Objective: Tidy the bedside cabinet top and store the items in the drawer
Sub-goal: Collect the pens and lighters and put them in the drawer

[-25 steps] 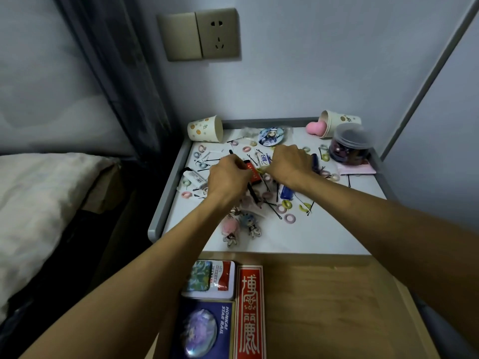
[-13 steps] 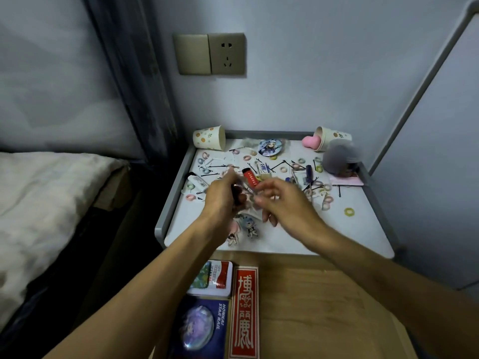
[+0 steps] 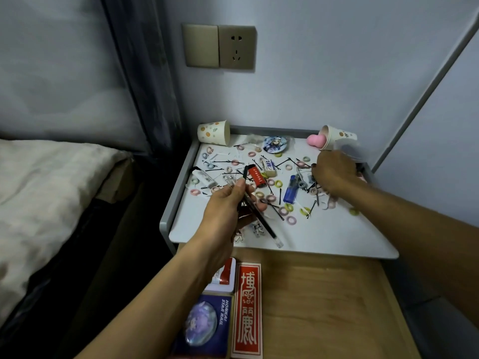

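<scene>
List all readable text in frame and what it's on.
"HONKAI STAR RAIL": on the dark blue box in the drawer.
Red box: large stylised Chinese characters, which I can't read for sure.
Red lighter: white print, too small to read.
White eraser: blue print, too blurred to read.

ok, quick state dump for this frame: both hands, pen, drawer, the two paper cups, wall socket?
left hand, grips black pen
black pen, held tilted over cabinet top
right hand, fingers curled down at top's right rear, grasp unclear
drawer, open, boxes at its left
left paper cup, on its side
right paper cup, on its side, pink sponge at mouth
wall socket, nothing plugged in
</scene>
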A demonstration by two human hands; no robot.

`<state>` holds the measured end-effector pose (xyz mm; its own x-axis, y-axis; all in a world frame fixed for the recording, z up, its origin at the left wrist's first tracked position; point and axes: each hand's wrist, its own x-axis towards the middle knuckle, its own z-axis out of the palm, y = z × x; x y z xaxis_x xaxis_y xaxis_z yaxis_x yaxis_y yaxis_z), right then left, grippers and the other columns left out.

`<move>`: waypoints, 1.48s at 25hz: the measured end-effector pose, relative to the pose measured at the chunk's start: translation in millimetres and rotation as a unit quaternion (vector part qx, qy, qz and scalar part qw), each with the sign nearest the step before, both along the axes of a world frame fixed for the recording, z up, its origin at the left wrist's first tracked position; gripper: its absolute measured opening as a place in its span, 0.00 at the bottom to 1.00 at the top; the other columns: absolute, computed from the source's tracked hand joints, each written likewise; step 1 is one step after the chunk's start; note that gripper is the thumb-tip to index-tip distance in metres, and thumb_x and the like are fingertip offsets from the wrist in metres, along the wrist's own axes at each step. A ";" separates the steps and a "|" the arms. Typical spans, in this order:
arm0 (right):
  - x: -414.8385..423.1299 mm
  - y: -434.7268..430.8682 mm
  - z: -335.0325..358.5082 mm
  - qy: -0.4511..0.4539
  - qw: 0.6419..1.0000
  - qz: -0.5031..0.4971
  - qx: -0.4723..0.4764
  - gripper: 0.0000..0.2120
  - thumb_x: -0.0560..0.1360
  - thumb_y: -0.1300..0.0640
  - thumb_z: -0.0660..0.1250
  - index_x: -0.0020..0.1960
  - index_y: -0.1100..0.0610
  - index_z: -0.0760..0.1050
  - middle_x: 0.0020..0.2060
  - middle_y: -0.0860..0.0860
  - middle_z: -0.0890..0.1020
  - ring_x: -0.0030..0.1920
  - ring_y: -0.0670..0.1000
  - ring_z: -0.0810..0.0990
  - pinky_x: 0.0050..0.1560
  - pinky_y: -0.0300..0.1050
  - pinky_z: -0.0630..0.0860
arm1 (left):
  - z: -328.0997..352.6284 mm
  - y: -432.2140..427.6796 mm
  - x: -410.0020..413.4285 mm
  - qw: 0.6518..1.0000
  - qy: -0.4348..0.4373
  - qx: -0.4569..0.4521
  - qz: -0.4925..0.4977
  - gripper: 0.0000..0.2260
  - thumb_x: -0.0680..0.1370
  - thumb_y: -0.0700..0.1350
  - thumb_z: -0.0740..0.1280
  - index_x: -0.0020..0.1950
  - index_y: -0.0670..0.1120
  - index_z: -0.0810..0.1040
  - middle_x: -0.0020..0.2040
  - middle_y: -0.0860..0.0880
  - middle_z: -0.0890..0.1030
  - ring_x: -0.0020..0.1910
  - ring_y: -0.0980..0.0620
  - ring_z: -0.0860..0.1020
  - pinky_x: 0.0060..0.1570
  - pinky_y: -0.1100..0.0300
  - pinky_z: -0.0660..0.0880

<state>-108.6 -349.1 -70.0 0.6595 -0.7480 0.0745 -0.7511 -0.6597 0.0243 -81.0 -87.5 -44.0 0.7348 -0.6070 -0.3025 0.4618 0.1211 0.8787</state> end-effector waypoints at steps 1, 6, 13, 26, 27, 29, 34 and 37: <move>4.5 -1.1 -3.6 0.018 1.000 -0.005 0.000 0.08 0.77 0.60 0.63 0.53 0.62 0.78 0.54 0.60 0.81 0.53 0.60 0.80 0.41 0.45 0.71 | 0.6 0.0 0.9 1.000 0.010 -0.006 -0.007 0.13 0.83 0.48 0.59 0.53 0.39 0.76 0.34 0.49 0.82 0.42 0.47 0.83 0.54 0.52 0.80; 17.5 -5.5 -12.8 -0.001 0.999 -0.026 0.034 0.10 0.76 0.58 0.63 0.54 0.61 0.78 0.58 0.59 0.79 0.58 0.60 0.77 0.46 0.46 0.70 | 5.6 -0.1 4.3 0.999 0.029 -0.025 -0.025 0.13 0.84 0.46 0.58 0.53 0.38 0.76 0.40 0.44 0.81 0.43 0.47 0.85 0.53 0.52 0.81; 10.0 14.3 16.4 -0.168 0.983 0.048 0.051 0.09 0.80 0.56 0.61 0.55 0.62 0.73 0.51 0.60 0.78 0.41 0.59 0.77 0.38 0.47 0.72 | 4.9 -1.3 0.3 0.997 0.060 -0.042 -0.019 0.08 0.84 0.42 0.58 0.52 0.40 0.73 0.34 0.47 0.74 0.31 0.51 0.75 0.37 0.58 0.79; -108.6 186.2 36.7 -0.378 0.817 0.141 0.412 0.04 0.76 0.54 0.70 0.45 0.53 0.76 0.36 0.48 0.83 0.33 0.42 0.81 0.34 0.34 0.73 | 11.7 28.2 -47.1 0.983 -0.132 0.026 -0.121 0.18 0.80 0.53 0.64 0.56 0.39 0.78 0.41 0.45 0.75 0.38 0.52 0.71 0.40 0.59 0.70; -109.8 191.4 34.6 -0.381 0.811 0.144 0.419 0.05 0.75 0.54 0.70 0.44 0.53 0.76 0.35 0.49 0.83 0.34 0.44 0.81 0.34 0.35 0.74 | 12.9 32.5 -49.5 0.984 -0.139 0.029 -0.111 0.14 0.80 0.51 0.65 0.53 0.40 0.79 0.40 0.46 0.76 0.38 0.51 0.72 0.40 0.58 0.71; -109.5 197.9 28.9 -0.374 0.805 0.151 0.436 0.05 0.74 0.54 0.71 0.42 0.54 0.77 0.34 0.50 0.84 0.33 0.45 0.82 0.34 0.36 0.76 | 8.8 38.6 -50.6 0.983 -0.153 0.033 -0.101 0.10 0.80 0.49 0.65 0.49 0.42 0.78 0.39 0.44 0.76 0.38 0.46 0.73 0.41 0.54 0.72; -111.6 175.0 13.5 -0.370 0.780 0.111 0.493 0.04 0.76 0.54 0.68 0.48 0.53 0.81 0.40 0.48 0.84 0.40 0.45 0.82 0.38 0.37 0.76 | -17.5 40.4 -44.7 0.976 -0.157 0.061 -0.137 0.14 0.80 0.52 0.64 0.50 0.40 0.76 0.36 0.49 0.75 0.36 0.52 0.72 0.40 0.56 0.70; -109.4 163.1 4.3 -0.387 0.702 0.043 0.597 0.12 0.80 0.51 0.63 0.52 0.55 0.83 0.44 0.53 0.85 0.45 0.52 0.82 0.46 0.46 0.77 | -15.7 35.2 -39.8 0.960 -0.163 0.055 -0.220 0.10 0.80 0.51 0.64 0.50 0.44 0.76 0.36 0.48 0.74 0.34 0.54 0.71 0.39 0.59 0.69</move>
